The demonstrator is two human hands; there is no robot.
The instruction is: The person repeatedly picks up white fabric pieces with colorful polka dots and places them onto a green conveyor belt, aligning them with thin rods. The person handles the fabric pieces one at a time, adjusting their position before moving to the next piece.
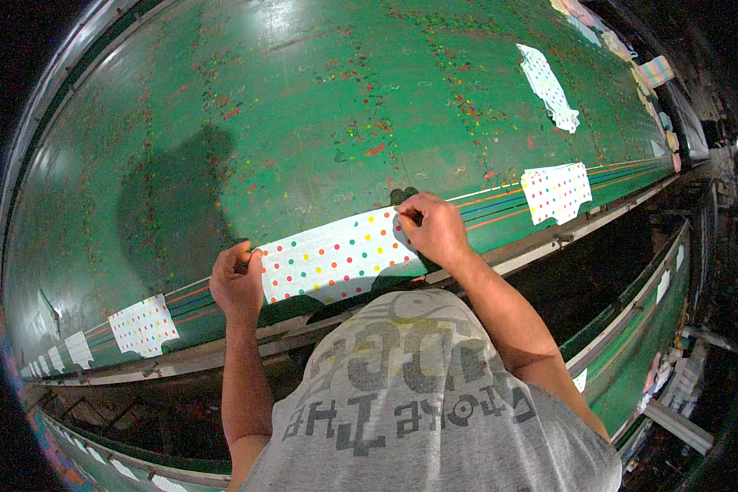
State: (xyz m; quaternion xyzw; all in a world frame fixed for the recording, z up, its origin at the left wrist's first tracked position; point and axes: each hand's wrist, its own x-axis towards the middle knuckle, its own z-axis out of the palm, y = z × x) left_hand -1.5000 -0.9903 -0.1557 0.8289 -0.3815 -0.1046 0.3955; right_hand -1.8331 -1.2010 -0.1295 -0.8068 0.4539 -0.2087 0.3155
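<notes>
A white fabric piece with coloured polka dots (336,254) lies along the near edge of the green table, in front of my body. My left hand (238,283) pinches its left upper corner between thumb and fingers. At the opposite upper corner, my right hand (435,230) grips the cloth with curled fingers. The lower edge of the piece has curved cut-outs and lies partly in shadow.
The long green table (303,123) is speckled with paint. Dotted pieces lie along its near edge, one to the left (143,325) and one to the right (556,193). A crumpled dotted piece (549,86) rests farther back. Coloured cloths (654,71) line the far right edge.
</notes>
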